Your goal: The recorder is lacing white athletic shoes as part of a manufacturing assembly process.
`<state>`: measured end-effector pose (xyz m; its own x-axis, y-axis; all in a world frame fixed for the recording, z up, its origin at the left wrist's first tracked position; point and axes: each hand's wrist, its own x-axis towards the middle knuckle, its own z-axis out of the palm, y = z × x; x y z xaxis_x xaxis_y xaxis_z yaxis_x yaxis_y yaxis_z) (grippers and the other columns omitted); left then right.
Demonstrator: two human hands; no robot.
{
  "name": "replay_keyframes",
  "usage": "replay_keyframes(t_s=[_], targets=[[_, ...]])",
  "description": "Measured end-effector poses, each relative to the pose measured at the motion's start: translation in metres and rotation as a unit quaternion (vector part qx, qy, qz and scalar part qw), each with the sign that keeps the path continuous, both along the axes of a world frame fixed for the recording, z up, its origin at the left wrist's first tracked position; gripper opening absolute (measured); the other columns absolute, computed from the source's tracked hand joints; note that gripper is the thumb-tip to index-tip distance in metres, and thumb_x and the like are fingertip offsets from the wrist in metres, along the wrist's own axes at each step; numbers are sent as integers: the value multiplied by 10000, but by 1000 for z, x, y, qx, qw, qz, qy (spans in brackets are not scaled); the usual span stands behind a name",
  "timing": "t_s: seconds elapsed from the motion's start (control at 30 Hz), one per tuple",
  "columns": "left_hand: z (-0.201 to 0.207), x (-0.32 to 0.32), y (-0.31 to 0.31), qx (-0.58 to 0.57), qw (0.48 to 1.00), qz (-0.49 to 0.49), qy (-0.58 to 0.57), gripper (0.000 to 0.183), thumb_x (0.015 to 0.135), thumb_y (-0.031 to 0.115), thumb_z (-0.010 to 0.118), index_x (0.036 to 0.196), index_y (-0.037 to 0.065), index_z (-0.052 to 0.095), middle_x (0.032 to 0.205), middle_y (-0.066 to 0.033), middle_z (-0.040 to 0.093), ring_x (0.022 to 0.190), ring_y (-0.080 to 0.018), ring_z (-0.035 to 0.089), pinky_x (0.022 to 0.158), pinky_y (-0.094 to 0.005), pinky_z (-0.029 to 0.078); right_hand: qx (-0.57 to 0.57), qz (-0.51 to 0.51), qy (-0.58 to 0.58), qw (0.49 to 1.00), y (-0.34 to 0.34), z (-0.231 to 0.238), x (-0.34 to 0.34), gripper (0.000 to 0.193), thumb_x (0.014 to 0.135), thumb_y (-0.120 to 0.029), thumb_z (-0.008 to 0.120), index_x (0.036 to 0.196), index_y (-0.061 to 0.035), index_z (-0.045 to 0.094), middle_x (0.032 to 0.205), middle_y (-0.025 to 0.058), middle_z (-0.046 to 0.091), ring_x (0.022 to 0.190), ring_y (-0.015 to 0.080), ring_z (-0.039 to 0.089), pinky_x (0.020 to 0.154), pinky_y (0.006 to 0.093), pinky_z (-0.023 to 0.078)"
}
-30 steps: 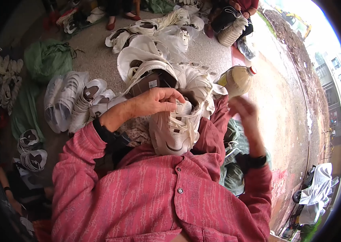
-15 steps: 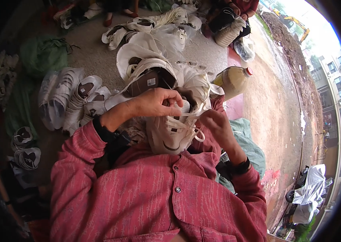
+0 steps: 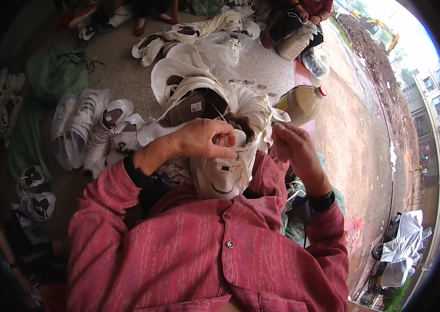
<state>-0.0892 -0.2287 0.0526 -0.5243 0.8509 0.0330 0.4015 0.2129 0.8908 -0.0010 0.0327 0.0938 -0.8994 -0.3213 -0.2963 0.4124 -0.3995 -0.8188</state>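
Lacing, I'd judge: shoe at lap's near edge, left hand curled over it, grip unclear, right hand apparently pinching lace; next pull needs shoe steady.

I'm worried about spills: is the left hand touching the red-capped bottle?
Apart. The head view shows the left hand at the pale shoe, and the bottle well off to the right, a clear gap between them.
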Motion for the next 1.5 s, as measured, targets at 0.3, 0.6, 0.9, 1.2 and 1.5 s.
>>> replay_keyframes(t_s=[0.3, 0.6, 0.9, 1.2, 1.5], targets=[[-21, 5, 7, 123, 977, 75, -157, 111, 939, 142, 605, 964, 48, 552, 817, 58, 497, 757, -53, 459, 699, -237, 419, 666, 72, 366, 646, -45, -28, 19, 271, 877, -286, 638, 788, -34, 594, 649, 153, 598, 604, 348, 600, 556, 426, 463], [-29, -13, 9, 113, 975, 89, -172, 150, 948, 196, 600, 953, 53, 554, 870, 46, 502, 838, -46, 456, 761, -215, 403, 232, 16, -59, 971, -23, -17, -8, 183, 915, -164, 557, 847, -20, 648, 647, -17, 521, 505, 62, 413, 462, 208, 301], [-22, -16, 11, 43, 991, 82, -100, 167, 914, 190, 646, 869, 72, 537, 803, 57, 468, 770, -44, 425, 679, -216, 374, -192, -79, 12, 978, 54, 66, -70, 150, 963, -159, 486, 909, -42, 562, 614, -40, 414, 475, 67, 339, 441, 222, 288], [-23, -18, 13, 79, 991, 49, -92, 159, 889, 165, 674, 879, 73, 545, 809, 51, 479, 771, -50, 431, 691, -223, 384, -90, -230, 239, 939, 127, 51, -101, 257, 978, -87, 446, 1157, 47, 571, 1020, 111, 653, 717, 132, 552, 637, 236, 458], [-13, -26, 7, 78, 952, 102, -277, 237, 841, 223, 697, 1000, 88, 585, 824, 42, 615, 680, -19, 537, 535, -176, 379, 420, -67, 343, 837, -20, -27, -10, 245, 885, -51, 643, 1125, -35, 597, 1016, 49, 625, 932, 137, 598, 786, 282, 479]])
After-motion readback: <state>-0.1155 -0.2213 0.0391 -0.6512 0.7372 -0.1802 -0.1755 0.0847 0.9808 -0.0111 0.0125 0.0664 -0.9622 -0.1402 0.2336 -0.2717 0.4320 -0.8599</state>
